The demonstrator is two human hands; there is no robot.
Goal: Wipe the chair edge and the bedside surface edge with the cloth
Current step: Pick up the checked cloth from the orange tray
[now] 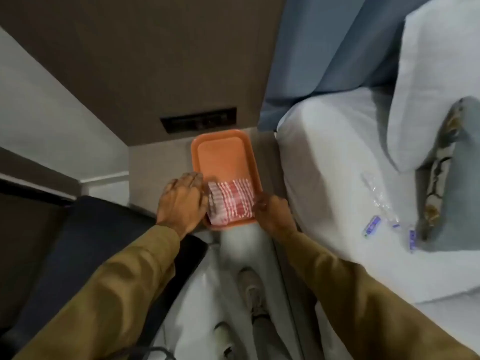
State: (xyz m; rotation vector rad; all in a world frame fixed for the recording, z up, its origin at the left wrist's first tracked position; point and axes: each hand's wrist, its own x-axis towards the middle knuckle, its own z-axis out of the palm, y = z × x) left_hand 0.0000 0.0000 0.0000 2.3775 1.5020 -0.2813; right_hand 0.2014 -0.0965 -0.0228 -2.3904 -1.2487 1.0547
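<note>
A folded red-and-white striped cloth (230,201) lies in the near end of an orange tray (220,154) on the beige bedside surface (158,172). My left hand (181,201) rests flat against the cloth's left side, at the tray's left rim. My right hand (272,211) pinches the cloth's right edge at the tray's near right corner. The dark chair (85,245) stands at the lower left, under my left forearm.
A bed with white sheets (324,178), a white pillow (436,87) and a patterned cushion (446,178) fills the right. Clear plastic wrap and small blue packets (371,226) lie on the sheet. A dark switch panel (198,120) sits on the wall behind the tray. My shoes (252,289) show below.
</note>
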